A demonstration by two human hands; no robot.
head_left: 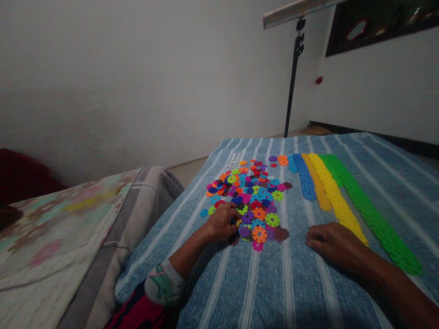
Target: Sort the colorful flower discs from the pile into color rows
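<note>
A heap of small coloured plastic snowflake discs [252, 196] lies on a blue striped bedspread [240, 283]. My left hand [222, 222] rests at the heap's near left edge, fingers curled and pinched on a dark blue disc. My right hand [331, 240] lies knuckles-up on the cloth to the right of the heap, fingers curled under, and I cannot see anything in it. Beyond it run sorted rows of discs: a blue row [304, 176], an orange row [318, 188], a yellow row [338, 198] and a green row [368, 210].
A folded grey and patterned quilt [85, 237] lies at the left beside the bedspread. A black stand pole [294, 73] rises against the white wall behind the bed. A dark red cushion [20, 176] sits at the far left.
</note>
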